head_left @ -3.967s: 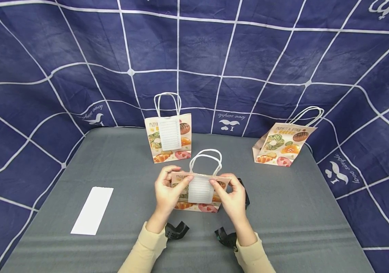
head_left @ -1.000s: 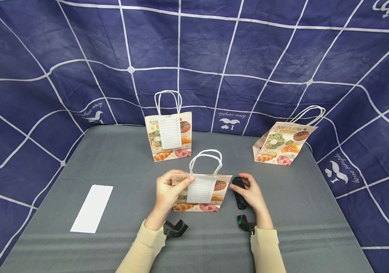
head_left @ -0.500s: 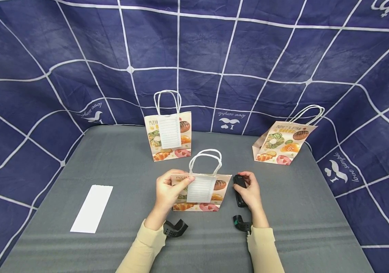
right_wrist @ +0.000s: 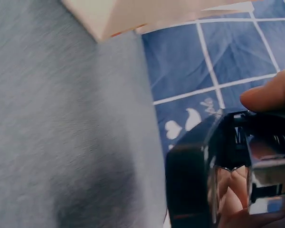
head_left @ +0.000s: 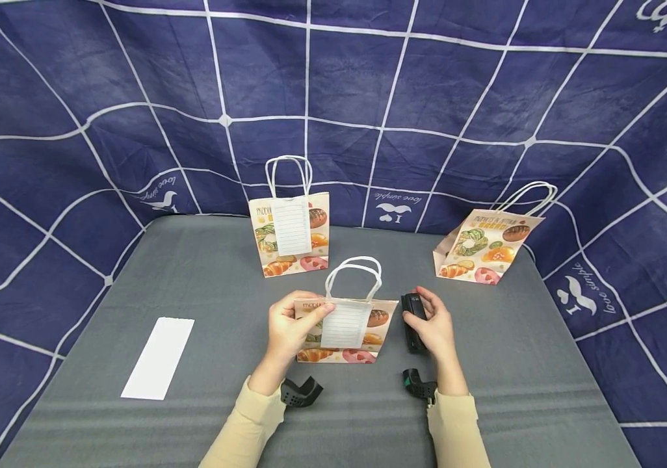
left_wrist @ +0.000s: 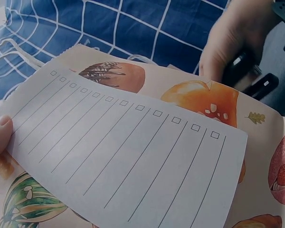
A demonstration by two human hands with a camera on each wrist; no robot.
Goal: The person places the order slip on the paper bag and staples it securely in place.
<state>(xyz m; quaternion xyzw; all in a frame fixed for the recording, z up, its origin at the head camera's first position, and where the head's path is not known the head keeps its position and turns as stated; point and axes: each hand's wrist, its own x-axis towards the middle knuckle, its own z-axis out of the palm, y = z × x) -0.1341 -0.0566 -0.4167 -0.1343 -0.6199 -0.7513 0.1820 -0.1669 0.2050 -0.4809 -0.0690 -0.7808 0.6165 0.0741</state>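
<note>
My left hand pinches the top left edge of a small bread-print paper bag, thumb over a white lined checklist slip. The slip lies against the bag's front, its small boxes and lines plain in the left wrist view. To the right of the bag, my right hand grips a black stapler, thumb on one side and fingers on the other. Up close in the right wrist view, the stapler shows a shiny metal front. A gap separates stapler and bag.
Behind stands a similar bag with a lined slip on its front. A third bag, with no slip visible, leans at the back right. A blank white paper strip lies on the grey table at left. Blue gridded cloth surrounds the table.
My right hand has let go of the bag's right side, moved right and taken hold of the stapler, now shifted slightly farther back. My left hand stays on the bag and slip.
</note>
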